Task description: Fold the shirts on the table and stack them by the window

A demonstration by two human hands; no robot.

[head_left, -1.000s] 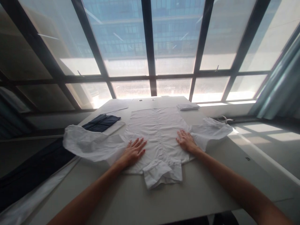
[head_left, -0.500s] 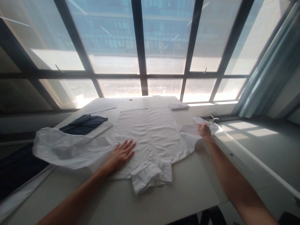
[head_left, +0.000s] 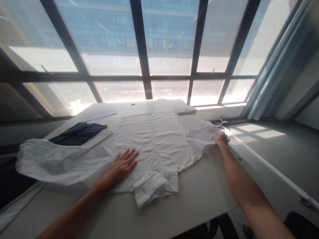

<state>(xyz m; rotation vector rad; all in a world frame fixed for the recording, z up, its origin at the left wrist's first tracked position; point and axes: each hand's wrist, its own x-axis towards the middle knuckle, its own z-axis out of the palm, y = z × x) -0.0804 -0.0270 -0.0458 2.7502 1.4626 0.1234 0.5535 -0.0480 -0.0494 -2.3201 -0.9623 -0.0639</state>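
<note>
A white shirt (head_left: pixel 152 139) lies spread over the table, its collar end toward me and a gathered line of creases down its middle. My left hand (head_left: pixel 126 162) rests flat on the left part of the shirt, fingers spread. At the right, my right hand (head_left: pixel 221 137) is closed on the end of one sleeve, near the table's right edge. The other sleeve (head_left: pixel 62 161) stretches out to the left, loosely puffed and wrinkled. The collar (head_left: pixel 152 189) is folded and stands up a little from the tabletop.
Dark folded cloth (head_left: pixel 78 132) lies left of the shirt, partly under its sleeve. A folded white piece (head_left: pixel 184 110) sits at the back right. The white table (head_left: pixel 196 199) reaches to the windows. A blue-grey curtain (head_left: pixel 269 73) hangs at the right, with floor beyond the table edge.
My right hand has drawn the sleeve end a little outward and toward me, so that sleeve lies straighter. My left hand stays flat on the shirt. The view has turned slightly right.
</note>
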